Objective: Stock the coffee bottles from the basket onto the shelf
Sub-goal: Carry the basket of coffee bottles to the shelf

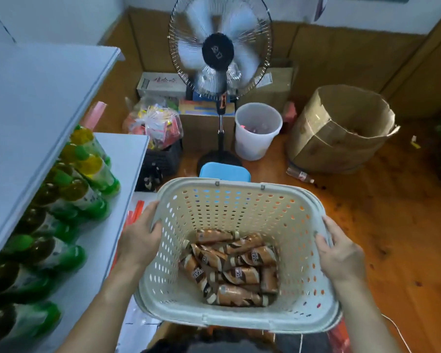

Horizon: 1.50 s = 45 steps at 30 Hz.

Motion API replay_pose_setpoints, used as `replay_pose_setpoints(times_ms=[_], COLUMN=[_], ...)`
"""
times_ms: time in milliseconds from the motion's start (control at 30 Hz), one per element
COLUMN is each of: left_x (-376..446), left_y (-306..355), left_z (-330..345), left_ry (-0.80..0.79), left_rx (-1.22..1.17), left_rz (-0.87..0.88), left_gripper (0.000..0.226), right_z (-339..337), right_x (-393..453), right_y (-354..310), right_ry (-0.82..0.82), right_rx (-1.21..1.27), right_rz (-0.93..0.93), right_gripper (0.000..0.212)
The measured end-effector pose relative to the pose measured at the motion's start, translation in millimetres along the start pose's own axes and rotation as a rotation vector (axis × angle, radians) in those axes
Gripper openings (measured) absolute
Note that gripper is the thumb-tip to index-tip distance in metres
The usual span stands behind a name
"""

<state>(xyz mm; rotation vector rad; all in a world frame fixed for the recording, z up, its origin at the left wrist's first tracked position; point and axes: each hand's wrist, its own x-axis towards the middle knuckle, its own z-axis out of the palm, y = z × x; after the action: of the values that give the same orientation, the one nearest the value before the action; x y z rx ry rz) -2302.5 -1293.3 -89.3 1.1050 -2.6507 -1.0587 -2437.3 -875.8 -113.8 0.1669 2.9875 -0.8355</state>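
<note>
I hold a cream perforated plastic basket (239,189) in front of me with both hands. My left hand (138,238) grips its left rim, and my right hand (341,250) grips its right rim. Several brown coffee bottles (232,268) lie jumbled on their sides at the basket's bottom. To my left stands a white shelf unit (31,103); its lower board (112,207) carries rows of green-capped tea bottles (69,200), with a bare strip along the board's front edge.
A standing fan (219,54) is straight ahead, a blue stool (224,171) at its base. A white bucket (256,131), a torn cardboard box (341,128), a bag of snacks (155,123) and a black crate (161,161) sit on the wooden floor (392,225).
</note>
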Motion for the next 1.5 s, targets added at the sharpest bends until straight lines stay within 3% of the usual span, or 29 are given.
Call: replay_pose_setpoints(times_ms=[433,900,1500], left_x=[173,321,420], left_y=[23,88,79], left_z=[-10,53,96], left_ry=[-0.003,-0.009,-0.159], left_rx=[-0.03,0.022,0.025], left_rz=[0.005,-0.038,-0.094], left_gripper=[0.057,0.061,0.066], right_z=[36,94,167], right_x=[121,300,382], right_y=[-105,-123,-159], right_ry=[0.048,-0.086,-0.202], right_rx=[-0.012,0.096,0.009], right_rz=[-0.018,0.04,0.084], right_gripper=[0.049,0.05,0.053])
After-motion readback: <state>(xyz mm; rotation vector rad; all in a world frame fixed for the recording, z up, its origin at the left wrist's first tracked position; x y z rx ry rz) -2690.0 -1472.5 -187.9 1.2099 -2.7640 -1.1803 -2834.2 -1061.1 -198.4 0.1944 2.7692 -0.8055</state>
